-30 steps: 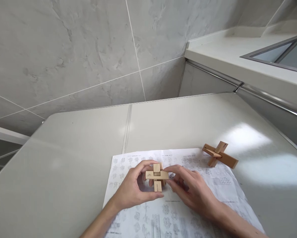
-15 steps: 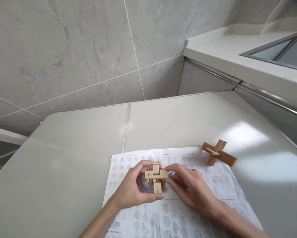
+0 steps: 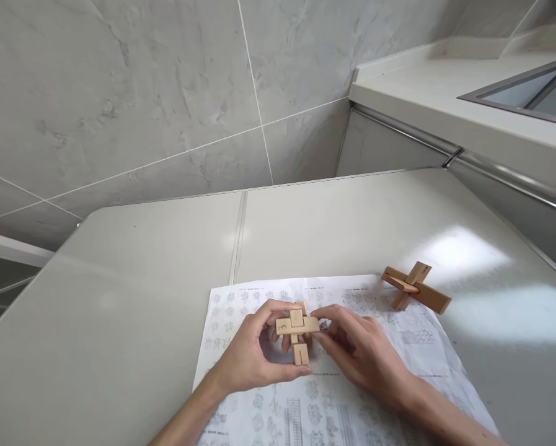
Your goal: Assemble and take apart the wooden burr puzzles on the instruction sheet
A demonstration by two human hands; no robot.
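Observation:
A light wooden burr puzzle [image 3: 298, 326] of interlocking notched blocks is held above the printed sheet [image 3: 240, 409]. My left hand [image 3: 254, 347] clasps it from the left, thumb under the lower block and fingers over the top and behind. My right hand [image 3: 359, 347] pinches the right end of the crosswise block, which bears a dark mark at its left end. Some fingertips behind the puzzle are partly hidden. To the right, a darker brown wooden cross puzzle [image 3: 416, 287] rests at the sheet's upper right edge.
The sheet carries small puzzle drawings and lies on a glossy pale table [image 3: 166, 279] with a seam. Behind stands a grey tiled wall [image 3: 166, 93]. A white counter [image 3: 421, 87] with a metal-framed opening [image 3: 529, 93] rises at the right.
The crosswise block has tilted slightly, its right end now a bit higher. Both hands keep their hold on the puzzle. The whole view has shifted slightly.

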